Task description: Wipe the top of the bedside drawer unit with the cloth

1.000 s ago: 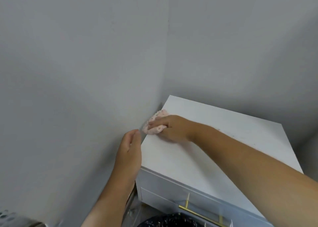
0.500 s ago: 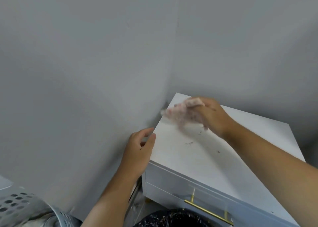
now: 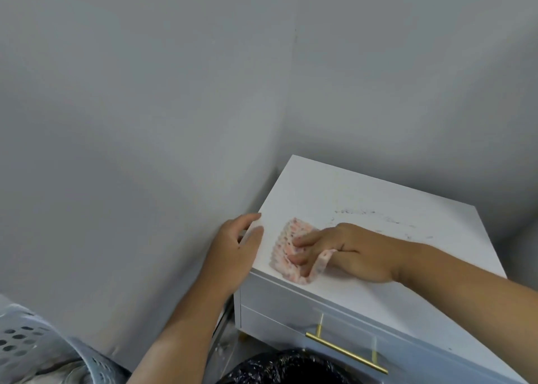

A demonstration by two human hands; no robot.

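Since half a second ago the right hand (image 3: pixel 346 249) has swept the cloth (image 3: pixel 294 251) from the far left corner of the top toward the front left corner, and a scatter of dark specks and smears (image 3: pixel 375 217) that was under the hand now lies bare behind it, toward the back of the top. The hand lies nearly flat, palm down, fingers stretched out and pressing the pink-and-white patterned cloth onto the white drawer unit (image 3: pixel 378 290); a strip of the cloth loops up between the fingers, so the hand pins it rather than closing on it. The cloth sits bunched just inside the front left corner, close to the front edge. The left hand (image 3: pixel 233 252) grips the left edge of the unit near that same corner, thumb on top of the surface and the fingers curled down the side against the grey wall (image 3: pixel 145 150); it holds nothing else. Below the top, a drawer front carries a brass bar handle (image 3: pixel 346 351). A pale perforated basket (image 3: pixel 35 348) shows at the lower left, and a dark speckled bag (image 3: pixel 285 366) sits at the bottom edge in front of the unit.
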